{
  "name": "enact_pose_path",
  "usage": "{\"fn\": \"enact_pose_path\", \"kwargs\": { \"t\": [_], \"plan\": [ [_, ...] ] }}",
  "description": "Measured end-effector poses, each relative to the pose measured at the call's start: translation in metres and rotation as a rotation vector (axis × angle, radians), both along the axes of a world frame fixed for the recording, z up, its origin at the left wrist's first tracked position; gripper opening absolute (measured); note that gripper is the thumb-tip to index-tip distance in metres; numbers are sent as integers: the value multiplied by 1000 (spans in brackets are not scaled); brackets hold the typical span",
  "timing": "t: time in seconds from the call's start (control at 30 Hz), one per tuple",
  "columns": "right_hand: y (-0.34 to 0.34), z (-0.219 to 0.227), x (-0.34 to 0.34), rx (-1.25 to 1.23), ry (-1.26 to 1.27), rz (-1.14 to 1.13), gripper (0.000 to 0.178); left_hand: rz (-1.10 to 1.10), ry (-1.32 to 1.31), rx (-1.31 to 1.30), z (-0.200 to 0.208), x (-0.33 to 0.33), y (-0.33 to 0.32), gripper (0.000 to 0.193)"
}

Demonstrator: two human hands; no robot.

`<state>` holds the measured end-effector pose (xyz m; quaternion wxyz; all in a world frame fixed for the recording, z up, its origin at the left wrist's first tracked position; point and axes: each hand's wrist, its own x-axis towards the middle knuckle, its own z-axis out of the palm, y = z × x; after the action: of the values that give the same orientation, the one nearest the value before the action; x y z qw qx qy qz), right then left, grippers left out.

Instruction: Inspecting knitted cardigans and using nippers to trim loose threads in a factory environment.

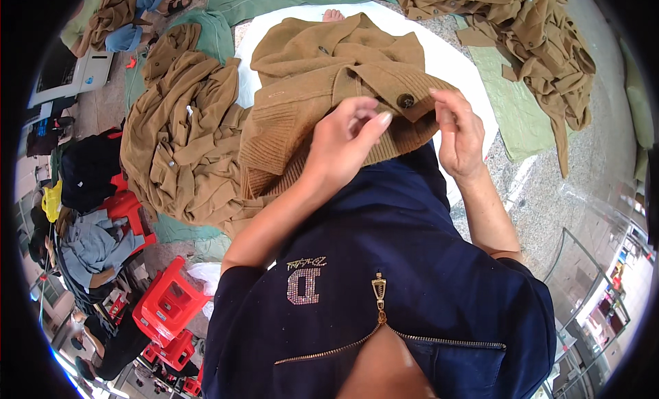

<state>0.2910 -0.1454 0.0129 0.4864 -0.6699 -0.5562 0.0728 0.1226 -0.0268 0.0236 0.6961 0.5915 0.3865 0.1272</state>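
A brown knitted cardigan with ribbed edges lies bunched across my lap. A dark round button sits on its folded front corner. My left hand hovers over the ribbed hem, left of the button, its thumb and fingers curved and apart. Just right of the button, beside the cardigan's edge, is my right hand, its fingers loosely bent and apart from the thumb. Neither hand shows anything held; something as thin as a needle or thread would be too small to make out.
Brown garments heap at my left, and another pile lies far right on a pale green sheet. White sheeting spreads beneath the cardigan. Red plastic stools stand at left. Another person's legs show far left.
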Motion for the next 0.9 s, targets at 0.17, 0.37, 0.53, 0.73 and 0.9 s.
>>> {"fn": "enact_pose_path", "kwargs": {
  "t": [0.17, 0.37, 0.53, 0.73, 0.9],
  "plan": [
    [-2, 4, -10, -134, 42, -21, 30, 62, -159, -218, -28, 40, 2, 21],
    [0, -1, -4, -236, -111, -98, 26, 52, -323, -358, -37, 31, 3, 15],
    [-1, -9, -3, -155, -239, -58, 26, 183, -438, -437, -37, 33, -6, 14],
    [1, -10, -6, -133, -305, -61, 25, 170, -473, -435, -39, 31, -5, 8],
    [3, -11, -9, -128, -352, -68, 25, 148, -468, -355, -41, 32, -8, 2]
  ]
}}
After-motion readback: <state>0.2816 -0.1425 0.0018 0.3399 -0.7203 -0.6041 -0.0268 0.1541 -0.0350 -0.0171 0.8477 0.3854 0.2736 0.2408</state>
